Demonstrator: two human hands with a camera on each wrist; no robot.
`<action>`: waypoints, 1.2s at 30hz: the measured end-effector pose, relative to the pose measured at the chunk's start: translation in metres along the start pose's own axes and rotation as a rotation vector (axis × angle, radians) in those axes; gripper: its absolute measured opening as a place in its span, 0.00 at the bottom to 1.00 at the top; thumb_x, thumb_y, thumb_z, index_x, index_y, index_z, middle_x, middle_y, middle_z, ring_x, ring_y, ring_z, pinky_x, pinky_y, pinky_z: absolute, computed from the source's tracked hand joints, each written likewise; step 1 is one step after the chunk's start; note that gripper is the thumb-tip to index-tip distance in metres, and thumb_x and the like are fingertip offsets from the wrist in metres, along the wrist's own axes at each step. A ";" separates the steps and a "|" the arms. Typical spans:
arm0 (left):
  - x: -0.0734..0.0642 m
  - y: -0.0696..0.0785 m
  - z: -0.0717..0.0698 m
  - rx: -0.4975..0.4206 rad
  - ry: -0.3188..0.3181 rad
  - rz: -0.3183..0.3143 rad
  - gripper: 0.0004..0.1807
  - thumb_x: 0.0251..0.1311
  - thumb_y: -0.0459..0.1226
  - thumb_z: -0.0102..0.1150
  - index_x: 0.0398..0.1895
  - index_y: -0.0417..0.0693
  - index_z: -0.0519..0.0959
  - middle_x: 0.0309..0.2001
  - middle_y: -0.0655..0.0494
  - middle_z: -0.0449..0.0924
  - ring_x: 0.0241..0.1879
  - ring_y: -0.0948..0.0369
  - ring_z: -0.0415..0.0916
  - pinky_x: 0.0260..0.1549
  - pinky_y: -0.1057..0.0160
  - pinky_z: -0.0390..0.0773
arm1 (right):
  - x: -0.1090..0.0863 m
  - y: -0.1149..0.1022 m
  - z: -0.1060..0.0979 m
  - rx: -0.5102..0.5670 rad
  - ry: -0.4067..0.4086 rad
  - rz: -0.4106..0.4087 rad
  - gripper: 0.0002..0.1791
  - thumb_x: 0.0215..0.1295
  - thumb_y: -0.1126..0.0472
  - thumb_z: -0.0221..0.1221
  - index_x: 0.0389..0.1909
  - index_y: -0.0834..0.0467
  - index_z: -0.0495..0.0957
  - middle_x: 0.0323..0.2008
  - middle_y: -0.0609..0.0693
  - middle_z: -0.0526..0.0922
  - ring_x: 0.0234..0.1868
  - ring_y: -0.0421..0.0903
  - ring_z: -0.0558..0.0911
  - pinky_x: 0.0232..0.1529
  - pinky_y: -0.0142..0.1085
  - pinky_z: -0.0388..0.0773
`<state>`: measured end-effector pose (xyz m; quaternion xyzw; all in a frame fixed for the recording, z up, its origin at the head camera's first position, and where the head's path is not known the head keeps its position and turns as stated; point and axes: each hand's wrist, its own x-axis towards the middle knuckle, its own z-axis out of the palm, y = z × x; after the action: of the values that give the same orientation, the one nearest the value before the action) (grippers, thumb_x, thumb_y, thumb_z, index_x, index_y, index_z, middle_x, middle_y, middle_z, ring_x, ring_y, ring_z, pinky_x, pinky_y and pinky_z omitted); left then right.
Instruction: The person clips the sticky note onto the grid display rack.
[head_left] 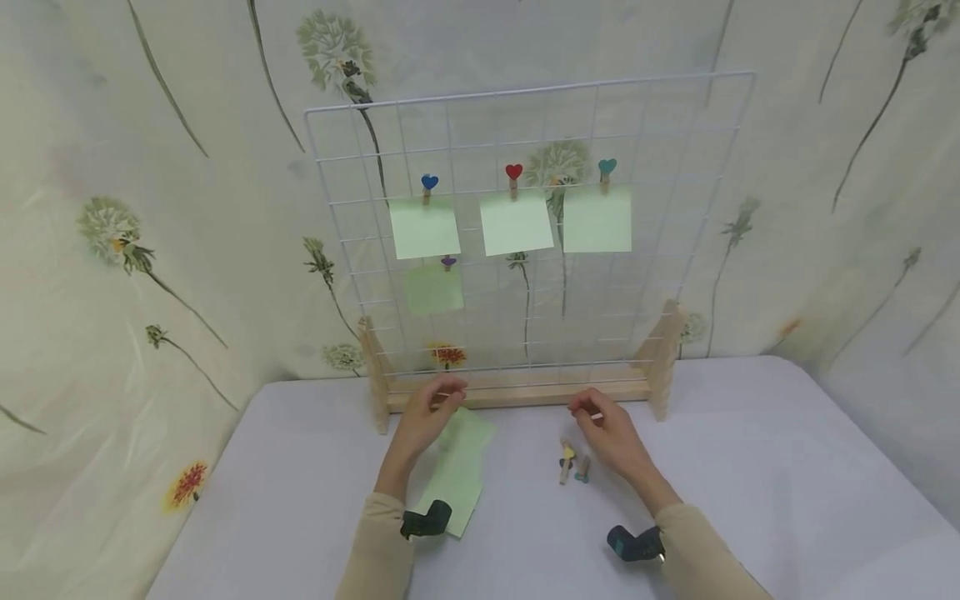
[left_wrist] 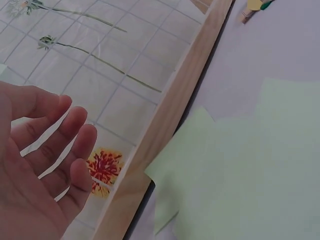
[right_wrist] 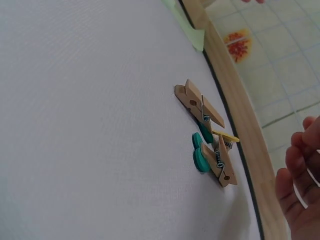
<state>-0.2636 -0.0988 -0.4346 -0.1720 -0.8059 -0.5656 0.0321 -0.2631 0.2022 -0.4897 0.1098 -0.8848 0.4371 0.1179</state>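
My left hand (head_left: 429,410) hovers above the green paper sheets (head_left: 463,467), fingers loosely bent with nothing seen between them. In the left wrist view its fingers (left_wrist: 86,142) stand in front of the wire grid. My right hand (head_left: 609,425) is raised near the wooden base, fingers loosely curled, holding nothing visible. Just left of it, several small wooden clothespins (head_left: 566,467) lie on the table; the right wrist view shows a clothespin (right_wrist: 217,162) with a teal heart, and yellow and dark green ones close by. Some green sheets are partly hidden under the left forearm.
A white wire grid (head_left: 525,312) stands upright in a wooden base (head_left: 517,395). Clipped to it are green notes (head_left: 424,229) under blue, red and teal heart clothespins, plus a lower note (head_left: 435,290) with a purple heart. A dandelion-patterned cloth (head_left: 172,250) hangs behind.
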 end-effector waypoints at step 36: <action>-0.008 -0.072 -0.001 0.275 0.061 -0.051 0.13 0.62 0.32 0.56 0.49 0.48 0.80 0.42 0.51 0.81 0.42 0.58 0.76 0.43 0.63 0.76 | -0.023 0.028 -0.005 0.006 -0.005 0.124 0.07 0.68 0.65 0.51 0.41 0.55 0.76 0.43 0.50 0.81 0.49 0.47 0.77 0.49 0.42 0.75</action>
<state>-0.2785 -0.1236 -0.5009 -0.1280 -0.8786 -0.4555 0.0655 -0.2490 0.2249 -0.5154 0.0565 -0.8888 0.4461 0.0878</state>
